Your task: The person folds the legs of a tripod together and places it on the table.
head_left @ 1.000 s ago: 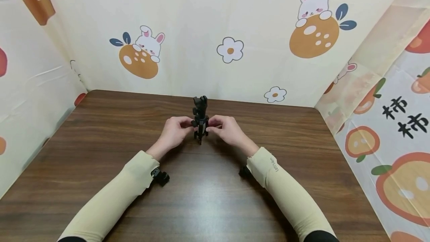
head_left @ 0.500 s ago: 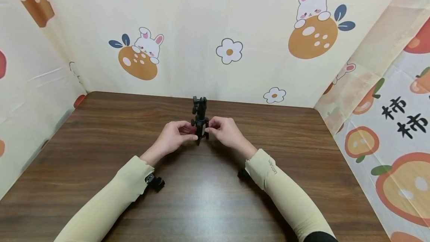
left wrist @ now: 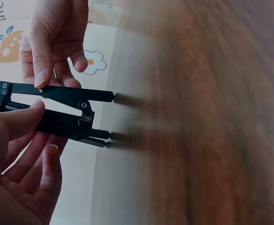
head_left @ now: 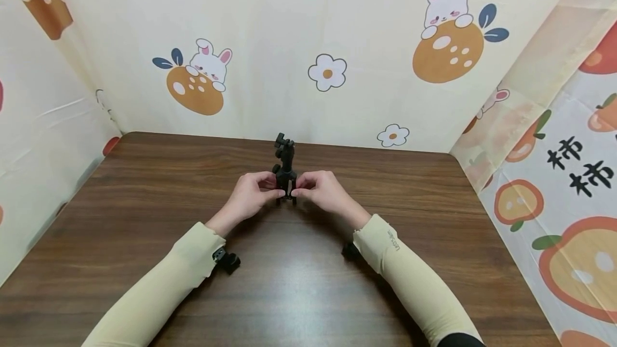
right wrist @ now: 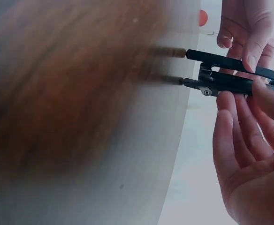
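Observation:
A small black tripod (head_left: 286, 167) stands upright on the wooden table, its legs only slightly spread. At its left side my left hand (head_left: 249, 195) pinches a leg between thumb and fingers. My right hand (head_left: 322, 190) pinches a leg on the opposite side. In the left wrist view, the left thumb (left wrist: 26, 119) lies along the tripod (left wrist: 62, 123) while the right hand (left wrist: 57, 42) holds the upper leg. The right wrist view shows the tripod's feet close to the tabletop, with the right fingers (right wrist: 240, 126) partly beneath its body.
The brown wooden table (head_left: 299, 283) reaches back to a cream curtain (head_left: 270, 25) printed with rabbits and flowers. Patterned cloth also hangs at the left and right sides. A small black camera (head_left: 227, 261) is strapped under the left sleeve.
The tripod has turned, so two legs now face me where one did before. My left hand shifted back and forward again around its leg; the right hand stays nearly in place.

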A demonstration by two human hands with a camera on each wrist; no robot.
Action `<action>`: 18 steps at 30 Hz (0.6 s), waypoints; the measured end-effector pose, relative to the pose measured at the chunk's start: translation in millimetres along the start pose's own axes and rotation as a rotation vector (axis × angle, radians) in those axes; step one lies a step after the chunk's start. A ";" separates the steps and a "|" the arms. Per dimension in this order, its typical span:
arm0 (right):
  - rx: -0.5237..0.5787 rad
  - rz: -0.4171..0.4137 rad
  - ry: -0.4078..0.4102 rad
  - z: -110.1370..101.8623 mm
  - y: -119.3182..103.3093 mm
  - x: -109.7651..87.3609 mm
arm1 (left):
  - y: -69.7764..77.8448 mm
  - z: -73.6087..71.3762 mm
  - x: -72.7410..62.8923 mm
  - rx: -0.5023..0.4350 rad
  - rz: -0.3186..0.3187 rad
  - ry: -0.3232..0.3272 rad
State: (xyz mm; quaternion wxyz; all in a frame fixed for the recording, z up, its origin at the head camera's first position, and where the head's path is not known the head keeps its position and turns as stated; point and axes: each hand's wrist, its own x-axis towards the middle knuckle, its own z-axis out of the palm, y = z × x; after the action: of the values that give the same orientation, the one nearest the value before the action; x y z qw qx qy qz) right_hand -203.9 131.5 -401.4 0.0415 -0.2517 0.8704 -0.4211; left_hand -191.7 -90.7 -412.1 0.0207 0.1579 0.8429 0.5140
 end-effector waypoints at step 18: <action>-0.123 -0.051 -0.132 6.4 -0.3 4.3 | -0.4 3.2 5.0 0.009 -0.014 0.018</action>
State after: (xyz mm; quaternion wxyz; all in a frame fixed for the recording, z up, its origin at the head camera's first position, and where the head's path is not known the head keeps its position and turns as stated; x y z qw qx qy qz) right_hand -205.7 124.8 -404.7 0.0726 -0.3033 0.8831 -0.3504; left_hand -195.9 -86.7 -413.3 0.0159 0.1473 0.8464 0.5115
